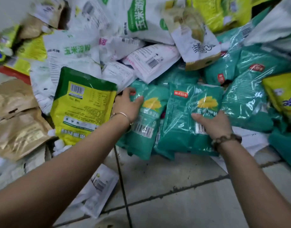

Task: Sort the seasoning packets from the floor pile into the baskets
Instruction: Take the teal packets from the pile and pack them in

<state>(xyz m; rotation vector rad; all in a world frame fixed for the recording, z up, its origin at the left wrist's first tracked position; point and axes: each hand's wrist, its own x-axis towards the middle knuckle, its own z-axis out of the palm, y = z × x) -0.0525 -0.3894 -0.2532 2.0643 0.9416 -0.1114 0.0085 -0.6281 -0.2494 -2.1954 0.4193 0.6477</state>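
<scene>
Right now your left hand (127,106) grips one teal packet (142,122) while your right hand (213,124) holds another teal packet (185,119) beside it.

Left teal packet (151,112), right teal packet (182,116), side by side, barcodes nearest, each gripped

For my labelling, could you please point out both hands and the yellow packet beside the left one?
left hand (127,106): head view, back of the hand.
right hand (214,125): head view, back of the hand.
yellow packet (82,111): head view, its middle.
</scene>
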